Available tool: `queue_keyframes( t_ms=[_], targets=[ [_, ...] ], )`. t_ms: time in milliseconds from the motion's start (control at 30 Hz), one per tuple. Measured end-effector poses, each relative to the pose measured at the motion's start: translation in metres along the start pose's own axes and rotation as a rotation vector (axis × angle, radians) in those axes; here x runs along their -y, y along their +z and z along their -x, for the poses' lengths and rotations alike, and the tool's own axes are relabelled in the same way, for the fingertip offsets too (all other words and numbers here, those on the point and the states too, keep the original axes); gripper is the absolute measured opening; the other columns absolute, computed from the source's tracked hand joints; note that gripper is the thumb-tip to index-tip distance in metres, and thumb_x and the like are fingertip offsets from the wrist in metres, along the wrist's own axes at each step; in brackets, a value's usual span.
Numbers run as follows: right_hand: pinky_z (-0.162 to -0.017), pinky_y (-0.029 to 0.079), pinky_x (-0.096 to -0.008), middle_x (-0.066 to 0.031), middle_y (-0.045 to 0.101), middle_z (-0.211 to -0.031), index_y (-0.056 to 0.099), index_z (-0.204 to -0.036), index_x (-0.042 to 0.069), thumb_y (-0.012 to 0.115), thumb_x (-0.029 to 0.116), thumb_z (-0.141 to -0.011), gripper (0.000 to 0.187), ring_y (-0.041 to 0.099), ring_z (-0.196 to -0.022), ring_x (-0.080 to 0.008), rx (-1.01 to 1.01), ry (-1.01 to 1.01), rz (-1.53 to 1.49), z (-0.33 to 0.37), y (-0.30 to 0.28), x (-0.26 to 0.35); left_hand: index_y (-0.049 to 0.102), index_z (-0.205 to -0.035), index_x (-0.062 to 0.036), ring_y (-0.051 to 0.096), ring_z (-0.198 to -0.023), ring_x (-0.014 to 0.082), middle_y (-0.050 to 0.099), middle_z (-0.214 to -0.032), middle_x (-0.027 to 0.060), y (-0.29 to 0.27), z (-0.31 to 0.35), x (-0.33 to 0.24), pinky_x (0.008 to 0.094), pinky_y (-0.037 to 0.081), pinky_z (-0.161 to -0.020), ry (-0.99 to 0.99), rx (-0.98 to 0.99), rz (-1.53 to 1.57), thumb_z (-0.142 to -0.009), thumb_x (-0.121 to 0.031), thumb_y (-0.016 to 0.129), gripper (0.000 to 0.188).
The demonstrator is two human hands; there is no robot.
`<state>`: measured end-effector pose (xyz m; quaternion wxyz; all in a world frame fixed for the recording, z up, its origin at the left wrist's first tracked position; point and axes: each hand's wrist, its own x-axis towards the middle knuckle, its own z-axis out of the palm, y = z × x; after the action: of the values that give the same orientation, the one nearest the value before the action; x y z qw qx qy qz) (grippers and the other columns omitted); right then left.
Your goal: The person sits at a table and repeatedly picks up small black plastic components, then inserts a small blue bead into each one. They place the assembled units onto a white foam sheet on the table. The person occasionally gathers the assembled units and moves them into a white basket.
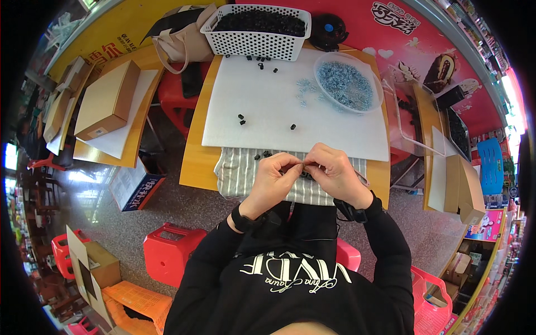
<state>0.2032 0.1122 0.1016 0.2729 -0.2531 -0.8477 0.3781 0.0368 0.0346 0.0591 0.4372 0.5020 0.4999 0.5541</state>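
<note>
Both hands meet over the near edge of the table [192,167], above a striped cloth [237,176] that hangs over that edge. The left hand [273,181] has its thumb and forefinger pinched together at the tips, the other fingers curled in; the right hand [335,173] is bent the same way, its fingertips pressed against those of the left. Something very small sits between the pinched tips, too small to tell what it is. A few small black parts [262,155] lie on the cloth just behind the hands. A white sheet [279,100] covers most of the table top, with more loose black parts [242,119] scattered on it. At the far edge stands a white perforated basket [257,30] full of black pieces. Near the far right corner is a clear bowl [349,84] of small blue-grey pieces, with some spilled on the sheet just beside it. A cardboard box [106,100] rests on a second table to the left, and a red stool [167,251] stands on the floor below the left elbow.
</note>
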Motion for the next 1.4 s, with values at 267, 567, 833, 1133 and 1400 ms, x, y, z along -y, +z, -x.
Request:
queue_keyframes(
  t_ms=[267,567,833,1133,1400],
  targets=[
    [-0.061,0.048,-0.0276,-0.0084,0.062,-0.084,0.063,-0.086,-0.001,0.066,-0.013,-0.076,0.016,0.062,-0.071,-0.0166,-0.002,-0.013,-0.087,0.001,0.000,-0.004,0.069,-0.093,0.0004,0.054,-0.065,0.0032,0.063,-0.074,-0.0007,0.000,-0.001,0.010,0.0189,0.042,-0.056,-0.174,0.035,0.242,-0.091,-0.005,0.060,0.011],
    [-0.062,0.050,-0.0271,-0.0097,0.064,-0.088,0.064,-0.083,-0.001,0.065,-0.016,-0.073,0.018,0.064,-0.074,-0.0175,-0.128,-0.116,-0.122,-0.002,0.001,-0.009,0.068,-0.090,-0.0021,0.056,-0.058,0.0039,0.064,-0.076,0.0014,-0.007,-0.015,0.000,0.0151,0.035,-0.043,-0.499,0.076,0.614,-0.093,-0.009,0.061,0.010],
    [-0.063,0.050,-0.0271,-0.0091,0.063,-0.085,0.064,-0.085,-0.002,0.066,-0.015,-0.073,0.018,0.064,-0.076,-0.0183,-0.138,-0.272,0.076,-0.009,-0.010,-0.013,0.068,-0.091,-0.0015,0.055,-0.055,0.0041,0.064,-0.076,0.0022,-0.007,-0.028,-0.006,0.0150,0.032,-0.041,-0.567,0.091,0.644,-0.093,-0.009,0.061,0.011],
    [-0.062,0.048,-0.0270,-0.0078,0.061,-0.081,0.064,-0.098,-0.003,0.063,-0.013,-0.080,0.021,0.062,-0.072,-0.0143,-0.040,0.067,-0.177,-0.006,-0.009,-0.026,0.067,-0.090,-0.0013,0.053,-0.053,0.0041,0.062,-0.071,0.0026,-0.006,-0.037,0.001,0.0161,0.032,-0.039,-0.504,0.085,0.595,-0.093,-0.009,0.061,0.010],
    [-0.058,0.047,-0.0337,-0.0120,0.058,-0.078,0.063,-0.091,-0.002,0.065,-0.011,-0.074,0.020,0.060,-0.068,-0.0286,-0.205,-0.312,0.216,-0.009,-0.007,-0.028,0.067,-0.089,-0.0008,0.050,-0.052,0.0043,0.060,-0.070,0.0022,-0.004,-0.043,-0.003,0.0164,0.030,-0.039,-0.600,0.084,0.584,-0.094,-0.009,0.058,0.012]
  ],
)
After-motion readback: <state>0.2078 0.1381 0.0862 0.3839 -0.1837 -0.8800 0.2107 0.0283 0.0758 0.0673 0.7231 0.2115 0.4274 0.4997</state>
